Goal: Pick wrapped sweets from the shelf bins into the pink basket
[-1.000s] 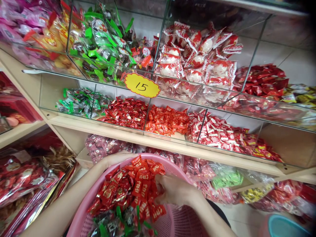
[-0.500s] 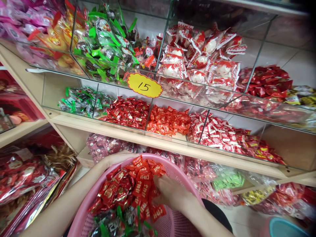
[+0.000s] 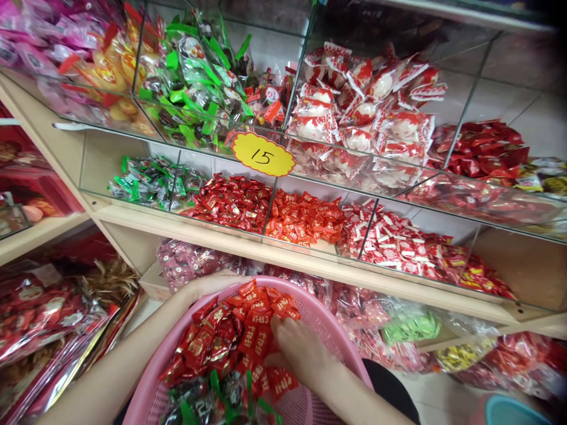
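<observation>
A pink plastic basket [image 3: 354, 339] with a perforated wall stands low in front of me. My left hand [image 3: 217, 283] grips its far left rim, the fingers partly hidden behind it. Inside, orange-red wrapped candies [image 3: 252, 333] lie on the right, dark red candies with gold print [image 3: 199, 345] on the left, and green-and-clear packets [image 3: 212, 401] at the near side. My right hand [image 3: 299, 351] is down among the orange-red candies, fingers curled and thumb apart from them. Its fingertips are partly hidden, with candies between fingers and thumb.
Beyond the basket, a wooden shelf [image 3: 212, 243] carries glass-walled bins of candies. A yellow tag [image 3: 263, 154] reads 15. Bagged candies [image 3: 363, 307] lie beneath the shelf. At the lower right is a blue-rimmed container [image 3: 514, 410]; packaged goods [image 3: 35, 319] stand at the left.
My right hand has shifted slightly left among the orange-red candies, its fingers more curled. My left hand stays on the basket rim. The view has moved slightly.
</observation>
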Demonstrator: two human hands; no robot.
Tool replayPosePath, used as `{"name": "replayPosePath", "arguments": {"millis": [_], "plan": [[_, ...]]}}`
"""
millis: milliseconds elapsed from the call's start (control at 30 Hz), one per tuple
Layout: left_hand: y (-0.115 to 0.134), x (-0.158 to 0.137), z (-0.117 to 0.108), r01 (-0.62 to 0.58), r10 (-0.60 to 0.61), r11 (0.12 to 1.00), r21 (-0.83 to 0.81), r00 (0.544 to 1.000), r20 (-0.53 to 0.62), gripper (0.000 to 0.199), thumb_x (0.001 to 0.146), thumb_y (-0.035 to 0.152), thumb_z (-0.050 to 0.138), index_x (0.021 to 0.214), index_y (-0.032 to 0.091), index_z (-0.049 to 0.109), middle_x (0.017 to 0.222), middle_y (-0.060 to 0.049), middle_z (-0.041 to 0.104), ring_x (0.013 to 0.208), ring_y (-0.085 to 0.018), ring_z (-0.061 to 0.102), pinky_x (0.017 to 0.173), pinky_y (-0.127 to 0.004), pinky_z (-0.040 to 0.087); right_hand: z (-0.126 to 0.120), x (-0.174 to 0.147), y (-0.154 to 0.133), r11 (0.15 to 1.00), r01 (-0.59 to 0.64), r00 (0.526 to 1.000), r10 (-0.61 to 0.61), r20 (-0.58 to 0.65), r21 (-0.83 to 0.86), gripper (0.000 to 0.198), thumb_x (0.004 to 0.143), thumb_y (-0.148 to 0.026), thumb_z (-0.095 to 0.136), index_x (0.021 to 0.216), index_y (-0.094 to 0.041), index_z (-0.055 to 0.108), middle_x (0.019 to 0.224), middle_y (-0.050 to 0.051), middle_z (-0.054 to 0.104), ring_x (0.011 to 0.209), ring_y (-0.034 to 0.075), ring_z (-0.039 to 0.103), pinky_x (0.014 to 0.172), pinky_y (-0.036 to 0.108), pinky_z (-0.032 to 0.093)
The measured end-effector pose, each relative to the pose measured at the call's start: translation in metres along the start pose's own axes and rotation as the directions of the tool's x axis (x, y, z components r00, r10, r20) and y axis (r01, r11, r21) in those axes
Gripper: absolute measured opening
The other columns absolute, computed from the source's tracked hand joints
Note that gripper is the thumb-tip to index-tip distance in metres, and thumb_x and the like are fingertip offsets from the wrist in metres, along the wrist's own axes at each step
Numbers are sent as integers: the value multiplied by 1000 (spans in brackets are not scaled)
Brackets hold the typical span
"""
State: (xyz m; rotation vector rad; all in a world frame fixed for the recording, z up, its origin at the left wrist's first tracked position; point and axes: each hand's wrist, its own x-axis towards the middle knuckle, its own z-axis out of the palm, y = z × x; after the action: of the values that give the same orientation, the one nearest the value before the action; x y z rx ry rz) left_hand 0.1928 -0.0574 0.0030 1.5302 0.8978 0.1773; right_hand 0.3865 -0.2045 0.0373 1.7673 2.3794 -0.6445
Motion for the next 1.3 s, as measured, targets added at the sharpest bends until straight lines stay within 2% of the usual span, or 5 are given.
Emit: {"name": "replayPosePath", "arguments": {"millis": [467,800,967,1167,1300], "plan": [[-1,2,1,-8,8,1000,-27,1000,7,52,77,56,54,100,12,70,100,-6,69,93,-22,62,88,-29,45,-9,-5,20,987,28,998,-36,48,158,18,67,-3,53,78,-17,53,68,-1,49,63,12,45,51,24,27],[3,-1,2,5,-5,999,-39,1000,0,47,78,55,55,103,19,71,101,-2,69,93,-20,63,89,-27,45,-15,-2,7,996,-85,994,86,70,-27,24,75,-21,61,98,-15,62,93,11,64,87,23,60,66,30,42],[0,-1,2,41,-41,995,-91,999,4,49,76,57,57,96,16,72,93,-6,71,83,-21,64,81,-28,48,-25,-9,10,997,-62,996,59,74,36,26,70,-36,70,84,-17,62,83,6,64,74,20,58,57,27,38],[0,0,1,7,-6,998,-67,1000,13,49,76,58,56,92,15,73,87,-5,71,79,-19,64,76,-26,48,-78,-17,26,921,149,970,-66,-232,361,25,81,-42,57,73,-19,56,64,-2,56,58,10,47,52,22,33],[1,0,2,9,-8,997,-74,1000,16,51,75,58,55,94,13,72,92,-6,71,84,-21,64,80,-28,47,-123,0,54,869,249,841,25,-540,428,28,83,-44,52,74,-17,53,65,-1,57,57,10,48,56,23,37]]}}
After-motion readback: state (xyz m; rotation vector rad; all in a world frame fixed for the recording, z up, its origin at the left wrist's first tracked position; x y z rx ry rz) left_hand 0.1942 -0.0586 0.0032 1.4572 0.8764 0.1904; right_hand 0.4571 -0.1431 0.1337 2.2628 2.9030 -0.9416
